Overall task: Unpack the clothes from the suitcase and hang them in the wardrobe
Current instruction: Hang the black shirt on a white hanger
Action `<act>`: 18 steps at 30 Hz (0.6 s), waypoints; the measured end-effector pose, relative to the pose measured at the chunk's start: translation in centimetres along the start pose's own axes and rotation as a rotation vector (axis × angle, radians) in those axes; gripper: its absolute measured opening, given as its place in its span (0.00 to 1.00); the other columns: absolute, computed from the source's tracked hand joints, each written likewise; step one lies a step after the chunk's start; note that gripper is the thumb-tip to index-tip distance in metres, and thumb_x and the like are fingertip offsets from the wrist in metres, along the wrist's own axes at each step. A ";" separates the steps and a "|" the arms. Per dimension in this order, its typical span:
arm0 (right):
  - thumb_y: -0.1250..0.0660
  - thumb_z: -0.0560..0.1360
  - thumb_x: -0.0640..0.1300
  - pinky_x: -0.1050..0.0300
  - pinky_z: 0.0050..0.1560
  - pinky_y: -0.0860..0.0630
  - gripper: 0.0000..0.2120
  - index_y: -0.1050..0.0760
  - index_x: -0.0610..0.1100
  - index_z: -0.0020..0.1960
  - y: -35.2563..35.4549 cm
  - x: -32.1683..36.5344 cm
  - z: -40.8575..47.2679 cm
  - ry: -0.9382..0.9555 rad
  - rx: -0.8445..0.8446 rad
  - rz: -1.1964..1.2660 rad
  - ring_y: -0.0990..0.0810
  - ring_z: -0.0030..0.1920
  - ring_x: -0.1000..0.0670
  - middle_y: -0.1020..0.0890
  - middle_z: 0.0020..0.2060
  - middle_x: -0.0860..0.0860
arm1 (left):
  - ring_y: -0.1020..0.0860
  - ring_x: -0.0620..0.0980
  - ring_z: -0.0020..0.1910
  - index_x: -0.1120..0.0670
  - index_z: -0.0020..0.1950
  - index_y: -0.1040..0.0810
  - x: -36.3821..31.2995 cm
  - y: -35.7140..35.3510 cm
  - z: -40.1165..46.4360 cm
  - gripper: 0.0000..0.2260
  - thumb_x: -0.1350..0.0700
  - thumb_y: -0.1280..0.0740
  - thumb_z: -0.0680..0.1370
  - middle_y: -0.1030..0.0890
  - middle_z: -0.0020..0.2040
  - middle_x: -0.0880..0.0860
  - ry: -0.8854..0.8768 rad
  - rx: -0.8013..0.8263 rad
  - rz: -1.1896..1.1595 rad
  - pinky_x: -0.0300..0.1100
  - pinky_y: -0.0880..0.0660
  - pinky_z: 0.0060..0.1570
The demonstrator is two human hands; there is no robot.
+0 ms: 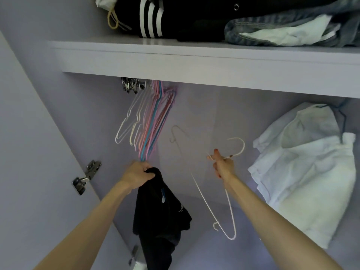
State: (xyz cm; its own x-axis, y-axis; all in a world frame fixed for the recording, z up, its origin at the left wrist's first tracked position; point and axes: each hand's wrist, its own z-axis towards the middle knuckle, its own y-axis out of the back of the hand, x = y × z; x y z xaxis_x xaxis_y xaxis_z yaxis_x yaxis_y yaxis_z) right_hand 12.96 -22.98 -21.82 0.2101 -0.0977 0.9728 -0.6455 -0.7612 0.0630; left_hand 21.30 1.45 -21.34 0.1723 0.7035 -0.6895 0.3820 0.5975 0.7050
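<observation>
I look up into a pale lilac wardrobe. My left hand (137, 173) grips a black garment (157, 209) that hangs down from my fist, and the hand touches the lower ends of a bunch of coloured wire hangers (150, 121). My right hand (222, 165) grips a white wire hanger (229, 217) near its neck, with the hook (238, 145) pointing up right and the body dangling below. A white shirt (303, 170) hangs on a dark hanger at the right. The rail is hidden behind the shelf.
A shelf (194, 59) runs across above, piled with dark clothes, a striped black item (151, 16) and denim (292, 32). Metal clip hangers (130, 85) hang at the left of the bunch. The open door with a hinge (85, 177) stands at the left.
</observation>
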 end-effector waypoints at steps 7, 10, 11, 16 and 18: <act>0.34 0.76 0.51 0.61 0.30 0.38 0.18 0.17 0.40 0.37 4.2 -2.2 -0.6 -0.032 -0.048 -0.312 0.35 0.26 0.52 0.34 0.10 0.57 | 0.25 0.55 0.47 0.59 0.52 0.28 -0.1 -2.7 -0.6 0.05 0.65 0.40 0.79 0.24 0.47 0.58 0.348 -0.063 -0.648 0.41 0.24 0.39; 0.34 0.75 0.53 0.61 0.30 0.36 0.19 0.19 0.45 0.30 5.3 -2.5 -0.5 -0.003 -0.028 -0.430 0.33 0.27 0.51 0.30 0.14 0.56 | 0.26 0.54 0.50 0.57 0.54 0.29 -0.1 -3.7 0.0 0.05 0.63 0.41 0.80 0.25 0.51 0.57 0.393 -0.076 -0.705 0.45 0.27 0.43; 0.34 0.75 0.54 0.62 0.31 0.35 0.19 0.21 0.47 0.28 5.6 -2.5 -0.5 0.011 -0.031 -0.457 0.32 0.27 0.52 0.28 0.17 0.56 | 0.26 0.54 0.49 0.56 0.53 0.28 -0.1 -4.1 0.3 0.05 0.63 0.41 0.80 0.25 0.51 0.57 0.389 -0.097 -0.683 0.44 0.27 0.42; 0.35 0.75 0.55 0.58 0.39 0.33 0.20 0.22 0.48 0.28 6.8 -2.8 -0.7 0.051 -0.004 -0.539 0.26 0.36 0.52 0.19 0.34 0.50 | 0.23 0.57 0.45 0.57 0.49 0.24 -0.6 -5.2 1.7 0.05 0.62 0.39 0.78 0.22 0.49 0.60 0.289 -0.281 -0.483 0.44 0.29 0.43; 0.35 0.75 0.55 0.56 0.40 0.31 0.19 0.21 0.48 0.29 7.0 -3.0 -0.8 0.066 -0.003 -0.557 0.24 0.39 0.49 0.18 0.38 0.47 | 0.22 0.60 0.50 0.59 0.50 0.22 -0.9 -5.3 1.8 0.06 0.60 0.37 0.77 0.20 0.51 0.61 0.225 -0.328 -0.330 0.45 0.29 0.46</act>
State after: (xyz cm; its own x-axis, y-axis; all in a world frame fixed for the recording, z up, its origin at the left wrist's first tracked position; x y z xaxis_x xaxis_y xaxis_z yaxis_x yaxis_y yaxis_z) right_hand 7.24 -27.46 -24.07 0.4738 0.3589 0.8042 -0.4520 -0.6846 0.5719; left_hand 20.78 -2.99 -24.78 -0.1225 0.5007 -0.8569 0.0723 0.8656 0.4955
